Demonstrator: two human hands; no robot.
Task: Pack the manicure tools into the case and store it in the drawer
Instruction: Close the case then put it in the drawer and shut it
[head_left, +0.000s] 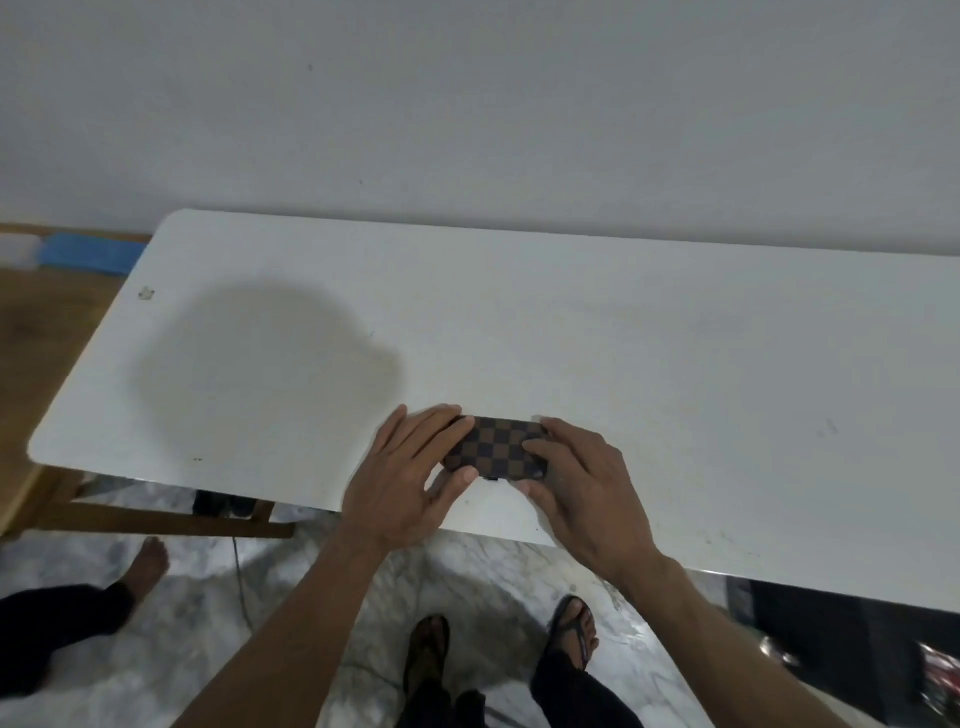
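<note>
A small closed case (496, 448) with a brown and black checked cover lies on the white table (623, 353), near its front edge. My left hand (410, 478) grips the case's left end, thumb on the near side and fingers over the top. At the right end, my right hand (582, 483) holds it the same way. A small dark tab shows under the case's near edge. No loose manicure tools are in view, and no drawer can be seen.
The wall runs right behind the table. A wooden surface (47, 322) with a blue object (88, 254) stands at the left. Below the table edge are a marble floor, my sandalled feet, another person's bare foot (148, 564) and a cable (241, 582).
</note>
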